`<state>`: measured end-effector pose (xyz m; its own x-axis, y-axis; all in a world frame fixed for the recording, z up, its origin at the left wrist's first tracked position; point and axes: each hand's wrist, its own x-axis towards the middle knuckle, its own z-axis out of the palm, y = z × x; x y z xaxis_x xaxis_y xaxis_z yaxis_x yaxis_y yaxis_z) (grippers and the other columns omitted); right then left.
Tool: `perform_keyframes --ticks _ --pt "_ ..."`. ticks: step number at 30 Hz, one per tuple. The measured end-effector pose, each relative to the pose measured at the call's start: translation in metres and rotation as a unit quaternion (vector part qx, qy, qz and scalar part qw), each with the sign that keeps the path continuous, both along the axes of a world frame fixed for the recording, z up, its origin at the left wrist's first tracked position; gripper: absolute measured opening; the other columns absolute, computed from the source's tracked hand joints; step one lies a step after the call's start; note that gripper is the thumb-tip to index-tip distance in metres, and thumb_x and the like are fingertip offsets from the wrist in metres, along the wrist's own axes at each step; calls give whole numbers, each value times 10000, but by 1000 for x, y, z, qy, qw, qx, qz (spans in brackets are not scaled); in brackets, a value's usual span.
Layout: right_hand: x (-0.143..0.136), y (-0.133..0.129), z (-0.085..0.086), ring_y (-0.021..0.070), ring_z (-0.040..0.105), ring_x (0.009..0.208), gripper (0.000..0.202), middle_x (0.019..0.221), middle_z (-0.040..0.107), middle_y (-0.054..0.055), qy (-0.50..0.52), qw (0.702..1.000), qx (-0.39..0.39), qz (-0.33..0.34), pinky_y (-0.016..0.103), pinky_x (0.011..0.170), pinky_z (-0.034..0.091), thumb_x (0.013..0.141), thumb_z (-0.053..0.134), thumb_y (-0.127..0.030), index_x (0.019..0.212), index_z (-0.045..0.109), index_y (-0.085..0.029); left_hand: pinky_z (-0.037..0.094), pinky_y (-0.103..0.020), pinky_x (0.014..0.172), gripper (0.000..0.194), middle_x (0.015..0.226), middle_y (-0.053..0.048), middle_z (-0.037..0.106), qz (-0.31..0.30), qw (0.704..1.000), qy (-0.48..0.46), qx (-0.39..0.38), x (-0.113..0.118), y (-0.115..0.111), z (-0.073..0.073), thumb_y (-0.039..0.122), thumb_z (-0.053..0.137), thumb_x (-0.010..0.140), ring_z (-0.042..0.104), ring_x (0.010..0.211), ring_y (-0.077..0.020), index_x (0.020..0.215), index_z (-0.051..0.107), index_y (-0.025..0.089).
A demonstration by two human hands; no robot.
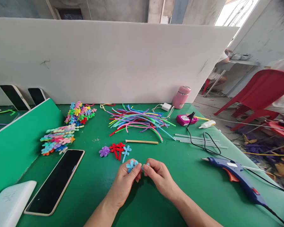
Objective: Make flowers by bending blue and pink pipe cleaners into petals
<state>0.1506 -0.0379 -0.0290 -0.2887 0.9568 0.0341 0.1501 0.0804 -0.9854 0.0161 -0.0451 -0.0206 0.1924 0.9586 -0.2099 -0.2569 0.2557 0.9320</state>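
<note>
A light blue fuzzy flower (pixel 131 165) is pinched in my left hand (pixel 126 179), its petals showing above the thumb. My right hand (pixel 159 176) is close beside it on the right, with thumb and index finger pinched on the flower's blue stem end. The fingers cover most of the stem. Just beyond my hands, a purple flower (pixel 104 151), red flowers (pixel 117 149) and another light blue flower (pixel 126 152) lie in a row on the green table (pixel 90 195). A thin wooden stick (pixel 142 142) lies behind them.
Colourful pipe cleaners (pixel 139 119) are heaped at the back. Finished flowers (pixel 59 138) pile up at the left near a phone (pixel 55 183). On the right lie a blue glue gun (pixel 236 176), its cable, clear sticks (pixel 198 140) and a white bottle (pixel 207 124); a pink flask (pixel 181 97) stands behind.
</note>
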Motion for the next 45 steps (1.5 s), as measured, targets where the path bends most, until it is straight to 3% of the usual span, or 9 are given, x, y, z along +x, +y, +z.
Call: perform_keyframes --ticks 5,8,13,17,26,31,35,40,45 --pt "-5 0 -3 59 177 446 371 472 254 -68 217 948 -231 0 209 422 133 696 545 -415 484 369 -166 280 -226 494 289 513 37 400 -13 979 161 121 -2 -2 6 349 515 762 355 501 -99 536 484 172" --pt "-5 0 -3 54 171 444 362 481 265 -68 228 941 -248 10 202 415 129 703 552 -406 497 382 -161 269 -225 478 292 501 44 382 0 976 176 129 -1 -2 6 344 517 758 334 483 -94 525 470 174" --pt "0 0 -2 81 345 521 257 623 416 -21 59 998 -21 -25 207 482 315 779 494 -404 789 551 -153 307 -219 497 301 485 50 402 58 993 86 48 -1 1 -1 347 542 741 372 495 -95 519 429 178" --pt "6 -1 -5 125 463 675 364 847 490 42 -106 975 188 -49 237 575 405 768 539 -267 1122 483 -204 286 -211 459 292 452 62 389 64 998 2 -22 -1 3 -1 336 596 693 348 459 -80 518 430 171" --pt "7 2 -1 131 441 606 200 669 524 46 -234 905 354 -26 257 559 371 834 463 -264 780 625 -160 280 -197 460 306 440 73 368 33 994 -67 -75 -2 3 -1 292 637 661 328 448 -62 513 399 171" --pt "5 -1 1 112 404 571 328 584 450 16 -152 966 210 12 239 535 324 847 396 -270 569 523 -149 282 -203 472 283 480 63 374 6 999 -13 -42 -3 2 -4 315 590 708 335 476 -73 550 402 175" --pt "-2 -1 0 74 316 465 357 491 367 -31 33 999 -39 11 215 452 240 800 431 -355 514 479 -148 306 -216 510 296 518 46 383 -15 993 105 57 -5 3 -4 347 497 778 353 518 -92 554 400 179" --pt "-8 0 1 27 107 385 313 418 221 -93 304 896 -324 14 197 400 77 657 556 -332 454 394 -157 281 -215 487 306 535 45 344 -11 961 220 164 -3 0 2 338 441 806 319 507 -93 547 394 182" --pt "-6 1 -1 19 102 377 309 410 217 -97 341 868 -360 35 191 397 58 635 588 -316 453 399 -150 282 -215 481 280 547 42 343 11 948 252 193 0 -2 2 314 453 795 319 503 -94 552 414 181"
